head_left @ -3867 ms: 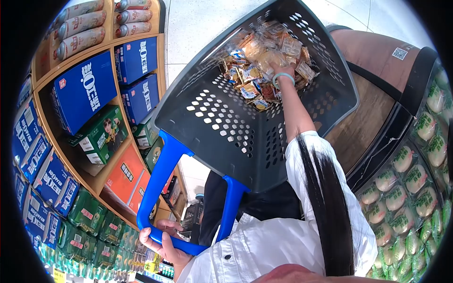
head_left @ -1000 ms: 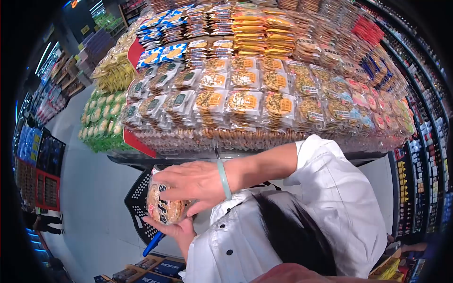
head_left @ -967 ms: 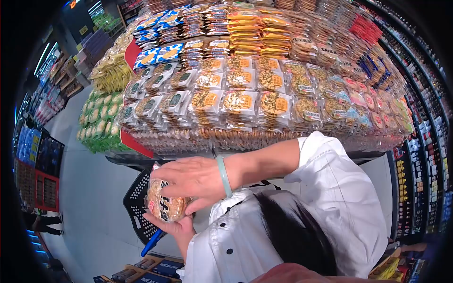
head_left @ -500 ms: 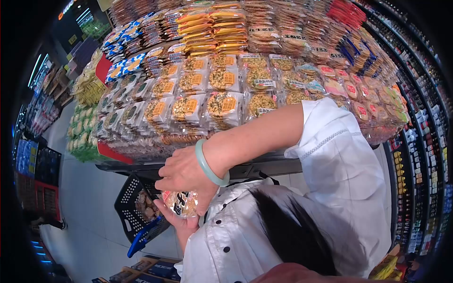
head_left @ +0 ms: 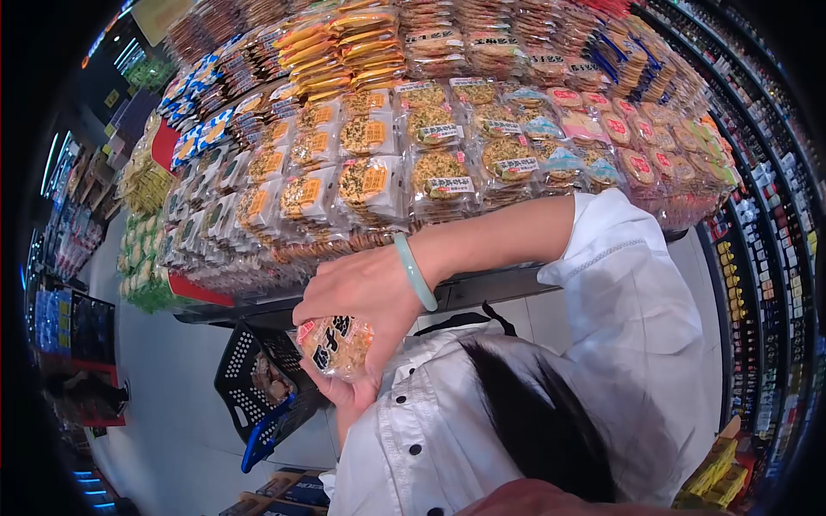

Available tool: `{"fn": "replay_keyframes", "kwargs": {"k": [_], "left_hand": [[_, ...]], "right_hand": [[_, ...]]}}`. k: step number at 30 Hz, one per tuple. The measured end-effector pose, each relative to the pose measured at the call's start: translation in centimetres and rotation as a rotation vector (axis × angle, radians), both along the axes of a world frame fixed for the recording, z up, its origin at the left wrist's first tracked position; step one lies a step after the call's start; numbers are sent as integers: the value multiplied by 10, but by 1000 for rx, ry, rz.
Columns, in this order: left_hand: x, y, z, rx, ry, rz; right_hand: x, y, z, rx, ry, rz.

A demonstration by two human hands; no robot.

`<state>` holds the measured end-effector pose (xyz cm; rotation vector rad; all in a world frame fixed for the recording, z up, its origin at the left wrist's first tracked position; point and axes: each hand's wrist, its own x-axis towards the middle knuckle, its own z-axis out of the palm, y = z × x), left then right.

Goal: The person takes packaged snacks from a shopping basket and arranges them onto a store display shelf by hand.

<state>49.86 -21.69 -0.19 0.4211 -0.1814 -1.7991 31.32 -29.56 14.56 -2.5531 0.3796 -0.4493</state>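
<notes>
My right hand (head_left: 357,292), with a pale green bangle on the wrist, reaches across from the right. Its fingers and thumb curve round a clear-wrapped cracker pack (head_left: 340,344) bearing dark printed characters. My left hand (head_left: 344,394) is underneath, its fingers bent against the pack's lower side and partly hidden by it. Both hands are in front of my white shirt (head_left: 447,413), just below the front edge of a display of wrapped crackers (head_left: 370,189).
A black perforated shopping basket (head_left: 237,370) with a blue handle (head_left: 267,434) is left of my hands, with packs inside. Tall shelves of bottles (head_left: 766,258) line the right. Boxes (head_left: 297,490) stand at the bottom. Grey floor (head_left: 163,378) extends on the left.
Both hands and the pack have shifted slightly right in view. The pack is turned so more of its printed face shows. The display appears shifted left and its nearer rows look larger.
</notes>
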Motion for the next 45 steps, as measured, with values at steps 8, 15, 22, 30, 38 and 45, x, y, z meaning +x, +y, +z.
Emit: {"fn": "replay_keyframes", "kwargs": {"k": [8,15,22,30,38,45], "left_hand": [[11,6,4,-9,16,-265],[-1,20,6,-77,140,-281],[-62,37,-12,-58,103,-198],[-124,59,-32,7,165,-115],[-135,69,-32,-6,150,18],[-141,77,-24,19,117,74]], "right_hand": [[-14,17,12,107,-136,-220],[-124,32,77,-299,-56,-576],[-324,1,103,-694,336,-1124],[-426,-45,84,-543,596,-1212],[-444,-80,68,-478,597,-1105],[-453,-100,61,-379,562,-1022]]}}
